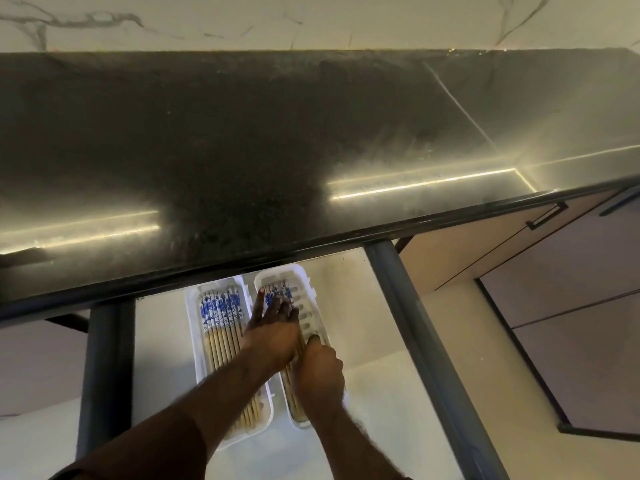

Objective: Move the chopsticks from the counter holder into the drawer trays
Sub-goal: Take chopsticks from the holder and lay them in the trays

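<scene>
While left hand [273,336] lies flat, fingers spread, on chopsticks [278,294] in right tray [304,271], right hand [320,372] grips their bare ends nearer drawer front.

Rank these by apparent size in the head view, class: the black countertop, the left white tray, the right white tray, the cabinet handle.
1. Black countertop.
2. Left white tray and right white tray: alike, partly covered by arms, so unranked.
3. Cabinet handle.
</scene>
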The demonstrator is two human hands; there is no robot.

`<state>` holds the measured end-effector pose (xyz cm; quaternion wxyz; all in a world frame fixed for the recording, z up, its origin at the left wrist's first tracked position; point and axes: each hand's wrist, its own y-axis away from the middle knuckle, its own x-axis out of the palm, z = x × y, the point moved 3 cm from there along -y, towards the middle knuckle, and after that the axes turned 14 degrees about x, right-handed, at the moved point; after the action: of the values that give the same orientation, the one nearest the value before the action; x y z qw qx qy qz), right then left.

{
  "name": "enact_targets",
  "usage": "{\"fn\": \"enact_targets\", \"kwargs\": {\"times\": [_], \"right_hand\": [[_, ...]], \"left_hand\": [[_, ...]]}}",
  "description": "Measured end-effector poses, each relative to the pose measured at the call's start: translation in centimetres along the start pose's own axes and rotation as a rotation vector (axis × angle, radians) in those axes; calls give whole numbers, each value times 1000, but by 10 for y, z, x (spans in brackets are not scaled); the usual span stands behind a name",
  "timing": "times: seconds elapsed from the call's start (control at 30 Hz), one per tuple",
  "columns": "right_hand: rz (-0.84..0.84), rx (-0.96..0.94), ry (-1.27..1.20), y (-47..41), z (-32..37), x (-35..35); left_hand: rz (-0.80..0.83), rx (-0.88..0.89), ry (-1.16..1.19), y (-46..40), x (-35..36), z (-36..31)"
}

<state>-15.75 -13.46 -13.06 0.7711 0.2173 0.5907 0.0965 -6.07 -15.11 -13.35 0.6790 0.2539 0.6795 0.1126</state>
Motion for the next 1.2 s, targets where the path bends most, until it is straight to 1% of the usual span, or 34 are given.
{"fn": "enact_targets", "kwargs": {"times": [0.03,0.1,0.2,0.27,0.33,0.43,0.47,0.6,0.7,0.83,0.93,1.1,1.2], "right_hand": [[-25,-28,6,5,1,-4],[-13,-24,0,8,1,-7],[-38,-91,3,13,3,-7],[-83,-98,32,10,1,1],[-94,-138,32,12,0,-1],[-21,-183,44,14,-4,-3],[-30,-210,27,14,-5,-5],[29,-199,9,15,-5,-18],[31,-189,-12,16,-2,-35],[32,-126,-64,24,-1,-61],[48,-73,-104,36,-3,-83],[-13,-39,-152,72,-7,-117],[-50,-44,-170,102,-6,-133]], "left_hand": [[6,-1,-11,0,-1,0],[14,-10,-24,-1,-1,0],[1,-16,-33,-4,0,-2],[-1,-16,-43,-6,-1,-3],[-2,-21,-48,-7,-2,-4],[-9,-28,-44,-7,-2,-4],[-18,-28,-36,-6,-1,-4],[-112,-13,-17,4,-9,-7],[-179,14,9,16,-18,-12],[-311,48,97,34,-27,-15],[-365,78,151,52,-38,-21],[-432,98,196,91,-60,-30],[-489,77,208,126,-71,-32]]}}
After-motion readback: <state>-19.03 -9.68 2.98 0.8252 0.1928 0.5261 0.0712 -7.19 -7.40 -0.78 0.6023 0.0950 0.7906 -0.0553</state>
